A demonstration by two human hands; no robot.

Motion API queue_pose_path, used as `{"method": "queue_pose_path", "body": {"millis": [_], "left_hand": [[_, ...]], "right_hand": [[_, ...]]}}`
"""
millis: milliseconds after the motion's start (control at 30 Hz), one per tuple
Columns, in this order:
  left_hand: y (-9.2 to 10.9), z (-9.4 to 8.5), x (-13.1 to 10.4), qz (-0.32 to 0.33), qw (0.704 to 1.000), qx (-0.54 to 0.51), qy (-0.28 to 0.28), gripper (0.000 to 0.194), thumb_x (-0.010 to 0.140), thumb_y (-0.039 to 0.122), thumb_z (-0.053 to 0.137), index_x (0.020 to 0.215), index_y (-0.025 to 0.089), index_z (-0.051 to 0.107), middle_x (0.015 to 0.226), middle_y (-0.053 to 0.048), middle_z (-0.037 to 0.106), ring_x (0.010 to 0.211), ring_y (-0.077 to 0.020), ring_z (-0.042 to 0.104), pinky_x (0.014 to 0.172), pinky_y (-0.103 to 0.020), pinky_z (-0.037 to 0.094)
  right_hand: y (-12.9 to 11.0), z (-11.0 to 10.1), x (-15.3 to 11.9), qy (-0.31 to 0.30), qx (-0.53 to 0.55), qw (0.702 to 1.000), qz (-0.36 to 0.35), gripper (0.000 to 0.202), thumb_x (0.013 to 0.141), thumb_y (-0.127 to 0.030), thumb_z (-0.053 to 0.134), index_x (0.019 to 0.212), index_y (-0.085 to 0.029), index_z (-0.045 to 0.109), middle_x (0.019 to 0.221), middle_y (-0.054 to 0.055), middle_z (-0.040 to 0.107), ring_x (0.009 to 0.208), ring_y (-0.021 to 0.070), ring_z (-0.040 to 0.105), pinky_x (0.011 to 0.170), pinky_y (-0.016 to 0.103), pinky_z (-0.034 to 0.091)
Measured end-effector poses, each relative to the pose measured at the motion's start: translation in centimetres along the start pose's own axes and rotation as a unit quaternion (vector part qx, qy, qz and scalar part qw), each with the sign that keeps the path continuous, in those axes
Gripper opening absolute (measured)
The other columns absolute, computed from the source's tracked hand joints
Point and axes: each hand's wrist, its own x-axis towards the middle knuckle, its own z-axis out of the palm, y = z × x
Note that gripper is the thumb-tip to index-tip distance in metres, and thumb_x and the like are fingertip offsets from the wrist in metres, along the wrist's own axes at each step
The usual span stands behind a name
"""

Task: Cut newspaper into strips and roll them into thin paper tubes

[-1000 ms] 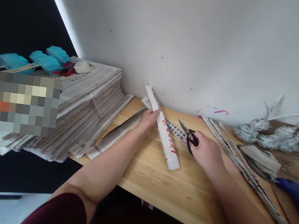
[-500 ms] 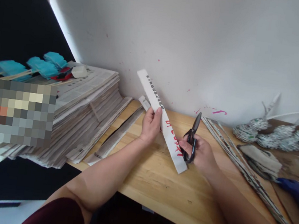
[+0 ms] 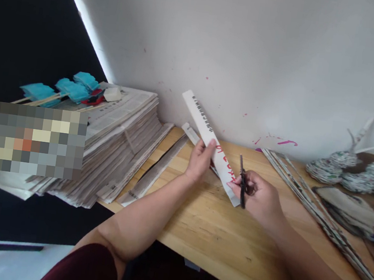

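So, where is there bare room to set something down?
The table shows bare wood between left forearm and right forearm, from below the white strip to the front edge. It's crowded left, with stacked newspapers, and right, with paper rods and woven bundles.

slants from eleven to five o'clock as a long, flat white paper strip (image 3: 200,119), printed black above, lettered red below; stands beside its five-o'clock end as dark scissors (image 3: 242,193), pointing near twelve, too edge-on to tell open from closed.

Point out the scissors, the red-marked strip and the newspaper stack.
Scissors (image 3: 243,197), head view, on the handle.
Red-marked strip (image 3: 223,157), head view, near its middle.
Newspaper stack (image 3: 135,98), head view, on its top sheet.
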Motion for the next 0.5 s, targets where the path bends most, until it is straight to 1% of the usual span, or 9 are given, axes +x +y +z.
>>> {"method": "queue_pose_path", "body": {"millis": [67,100,133,167,267,333,433,500], "left_hand": [[-0.3,0.4,-0.8,-0.069,0.992,0.030,-0.098,0.055,0.065,0.063,0.079,0.089,0.017,0.060,0.068,0.000,0.063,0.054,-0.0125,0.055,0.050,-0.025,0.043],[-0.4,0.5,-1.1,-0.092,0.985,0.041,-0.138,0.055,0.063,0.062,0.081,0.086,0.016,0.062,0.069,-0.002,0.065,0.055,-0.0133,0.057,0.052,-0.026,0.045],[-0.5,0.6,-1.4,-0.100,0.981,0.045,-0.158,0.054,0.063,0.061,0.081,0.083,0.015,0.063,0.069,-0.003,0.066,0.057,-0.0136,0.058,0.054,-0.026,0.046],[-0.5,0.6,-1.5,-0.092,0.982,0.042,-0.158,0.053,0.062,0.060,0.082,0.081,0.014,0.063,0.069,-0.003,0.066,0.058,-0.0132,0.058,0.055,-0.026,0.046],[-0.5,0.7,-1.5,-0.013,0.995,0.016,-0.100,0.049,0.063,0.056,0.084,0.080,0.015,0.064,0.068,0.000,0.064,0.059,-0.0108,0.056,0.057,-0.024,0.045],[-0.4,0.7,-1.5,0.025,0.997,0.008,-0.076,0.045,0.066,0.054,0.083,0.079,0.016,0.064,0.068,0.001,0.063,0.059,-0.0096,0.054,0.056,-0.022,0.044],[-0.1,0.8,-1.7,0.046,0.996,0.007,-0.073,0.040,0.072,0.052,0.080,0.079,0.016,0.064,0.068,0.001,0.062,0.059,-0.0092,0.053,0.055,-0.022,0.043],[0.5,0.9,-1.8,0.082,0.994,0.009,-0.073,0.035,0.075,0.049,0.079,0.083,0.017,0.065,0.072,0.000,0.064,0.063,-0.0097,0.056,0.059,-0.022,0.046]], "right_hand": [[0.4,-0.1,0.2,0.003,0.028,1.000,0.011,0.031,0.073,-0.043,0.079,0.081,-0.019,0.061,0.070,0.001,0.067,0.058,0.0153,0.059,0.051,0.025,0.042],[0.5,-0.1,0.3,0.004,0.034,0.999,0.014,0.032,0.073,-0.043,0.080,0.081,-0.019,0.060,0.070,0.001,0.067,0.059,0.0155,0.059,0.052,0.025,0.043],[0.6,-0.1,0.4,0.004,0.037,0.999,0.015,0.032,0.073,-0.043,0.081,0.082,-0.019,0.060,0.070,0.001,0.067,0.060,0.0158,0.060,0.053,0.025,0.044],[0.6,-0.1,0.4,0.002,0.038,0.999,0.016,0.032,0.073,-0.043,0.081,0.082,-0.019,0.061,0.071,0.001,0.067,0.061,0.0161,0.061,0.054,0.025,0.045],[0.4,-0.1,0.3,-0.006,0.042,0.999,0.016,0.033,0.073,-0.043,0.081,0.083,-0.019,0.061,0.075,0.003,0.069,0.065,0.0177,0.064,0.059,0.027,0.048],[0.0,0.0,0.2,-0.005,0.043,0.999,0.014,0.032,0.073,-0.042,0.081,0.082,-0.019,0.061,0.076,0.004,0.070,0.067,0.0181,0.065,0.060,0.027,0.049],[-0.5,0.1,0.0,0.010,0.045,0.999,0.008,0.030,0.074,-0.041,0.080,0.082,-0.019,0.060,0.073,0.002,0.068,0.064,0.0165,0.062,0.059,0.026,0.047],[-0.8,0.0,-0.1,0.015,0.042,0.999,-0.002,0.028,0.075,-0.039,0.079,0.082,-0.019,0.061,0.071,0.001,0.066,0.061,0.0149,0.060,0.057,0.025,0.045]]}}
